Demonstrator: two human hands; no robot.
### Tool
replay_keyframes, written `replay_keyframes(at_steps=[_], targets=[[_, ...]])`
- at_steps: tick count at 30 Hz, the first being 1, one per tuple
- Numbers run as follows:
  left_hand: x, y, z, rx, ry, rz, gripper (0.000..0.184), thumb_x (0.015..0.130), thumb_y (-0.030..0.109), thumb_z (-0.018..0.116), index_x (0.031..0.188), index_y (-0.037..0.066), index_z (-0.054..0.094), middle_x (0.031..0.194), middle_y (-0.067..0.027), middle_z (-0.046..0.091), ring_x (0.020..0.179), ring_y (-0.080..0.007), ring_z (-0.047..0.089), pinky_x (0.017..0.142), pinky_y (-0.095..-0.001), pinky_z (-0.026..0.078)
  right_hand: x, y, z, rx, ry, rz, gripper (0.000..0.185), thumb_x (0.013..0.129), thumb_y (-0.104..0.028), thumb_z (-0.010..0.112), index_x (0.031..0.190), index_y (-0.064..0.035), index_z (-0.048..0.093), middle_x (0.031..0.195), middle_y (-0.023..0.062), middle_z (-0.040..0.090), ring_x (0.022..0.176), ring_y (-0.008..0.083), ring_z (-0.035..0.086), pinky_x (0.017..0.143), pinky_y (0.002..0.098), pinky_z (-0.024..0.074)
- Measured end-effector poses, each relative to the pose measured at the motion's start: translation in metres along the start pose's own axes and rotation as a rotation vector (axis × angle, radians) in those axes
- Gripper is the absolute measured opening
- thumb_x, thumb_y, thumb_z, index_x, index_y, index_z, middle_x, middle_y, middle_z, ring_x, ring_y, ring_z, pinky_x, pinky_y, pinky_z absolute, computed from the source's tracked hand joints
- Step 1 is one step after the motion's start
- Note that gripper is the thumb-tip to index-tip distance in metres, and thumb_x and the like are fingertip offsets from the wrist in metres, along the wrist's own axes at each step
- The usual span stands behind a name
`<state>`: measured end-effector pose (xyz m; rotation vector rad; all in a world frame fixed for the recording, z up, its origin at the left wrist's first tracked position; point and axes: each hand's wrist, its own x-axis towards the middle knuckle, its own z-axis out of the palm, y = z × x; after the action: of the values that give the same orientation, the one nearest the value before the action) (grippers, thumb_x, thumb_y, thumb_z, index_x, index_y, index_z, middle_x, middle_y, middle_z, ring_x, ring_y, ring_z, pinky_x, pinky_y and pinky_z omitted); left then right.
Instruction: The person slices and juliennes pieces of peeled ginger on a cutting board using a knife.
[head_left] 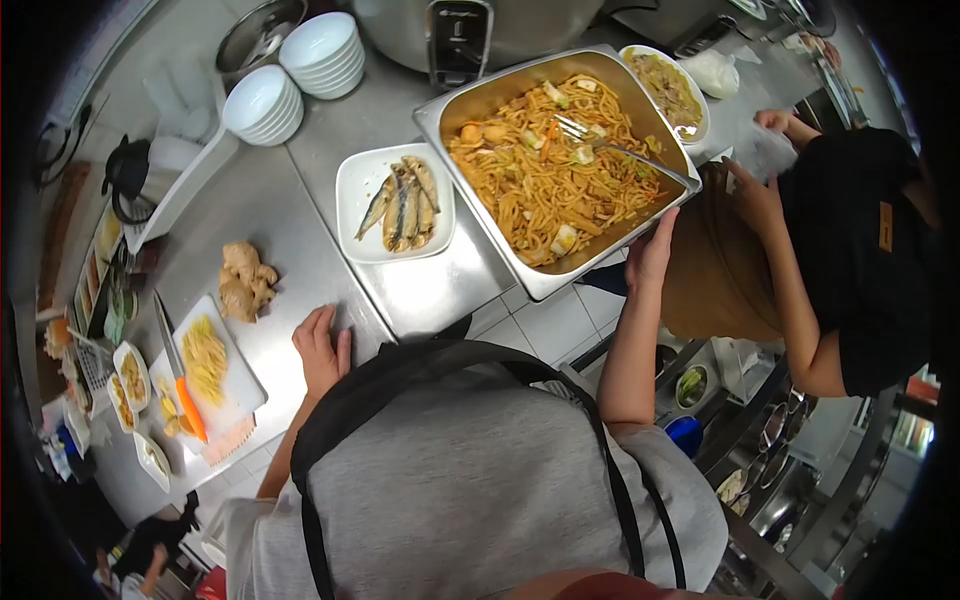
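My right hand (652, 250) is at the near right corner of a deep steel tray (520, 272), its fingers against the tray's outer wall. Noodles (550, 170) fill the tray, and a metal fork (610, 145) lies in them. My left hand (322, 352) rests on the steel counter's edge with its fingers apart and nothing in it. Left of the tray is a square white plate (350, 190) with several small fish (405, 205). Ginger root (245, 280) lies beyond my left hand, near a white cutting board (235, 375) with yellow strips and an orange-handled knife (190, 408).
Stacked white bowls (263, 105) stand at the back, beside a large cooker (460, 40). An oval dish of food (665, 90) is behind the tray. Small dishes (150, 460) sit at the left. A co-worker in black (860, 240) stands close on the right.
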<state>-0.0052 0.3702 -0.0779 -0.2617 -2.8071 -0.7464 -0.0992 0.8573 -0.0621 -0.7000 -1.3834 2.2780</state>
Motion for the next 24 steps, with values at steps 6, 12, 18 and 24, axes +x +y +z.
replay_keyframes(at_steps=[6, 12, 18, 24], targets=[[0.002, -0.001, -0.004, -0.042, 0.036, 0.003, 0.043, 0.084, 0.012, 0.062, 0.125, 0.004, 0.05, 0.122, -0.0148, 0.05, 0.109, -0.0311, 0.046, 0.097, -0.0408, 0.032, 0.011, 0.044, -0.035, -0.134, 0.176, 0.042, 0.057, 0.093, -0.056, 0.046, 0.129, -0.0123, 0.044, 0.124, 0.0023, 0.051, 0.106, 0.0174, 0.05, 0.083, 0.036, 0.0427], [0.003, -0.002, -0.008, -0.115, 0.066, 0.045, 0.043, 0.083, 0.016, 0.063, 0.123, 0.006, 0.051, 0.12, -0.0122, 0.052, 0.108, -0.0289, 0.047, 0.094, -0.0405, 0.033, -0.009, 0.26, -0.227, -1.102, -0.079, 0.53, 0.035, 0.089, -0.036, 0.058, 0.096, -0.0024, 0.061, 0.083, 0.0081, 0.065, 0.072, 0.0171, 0.057, 0.064, 0.0291, 0.0448], [-0.001, -0.011, -0.008, -0.283, 0.107, 0.116, 0.046, 0.079, 0.007, 0.065, 0.123, 0.005, 0.05, 0.121, -0.0138, 0.05, 0.109, -0.0312, 0.046, 0.094, -0.0406, 0.035, -0.154, 0.266, -0.172, -1.445, -0.672, 0.792, 0.033, 0.09, -0.035, 0.058, 0.096, -0.0028, 0.061, 0.083, 0.0081, 0.065, 0.072, 0.0172, 0.057, 0.065, 0.0293, 0.0449], [-0.028, -0.053, -0.071, -0.352, 0.24, 0.36, 0.042, 0.074, 0.007, 0.07, 0.114, 0.012, 0.058, 0.113, -0.0062, 0.054, 0.102, -0.0242, 0.052, 0.088, -0.0398, 0.039, -0.247, 0.231, -0.031, -1.44, -0.972, 0.638, 0.032, 0.09, -0.034, 0.057, 0.097, -0.0032, 0.061, 0.083, 0.008, 0.065, 0.072, 0.0172, 0.057, 0.065, 0.0295, 0.045]])
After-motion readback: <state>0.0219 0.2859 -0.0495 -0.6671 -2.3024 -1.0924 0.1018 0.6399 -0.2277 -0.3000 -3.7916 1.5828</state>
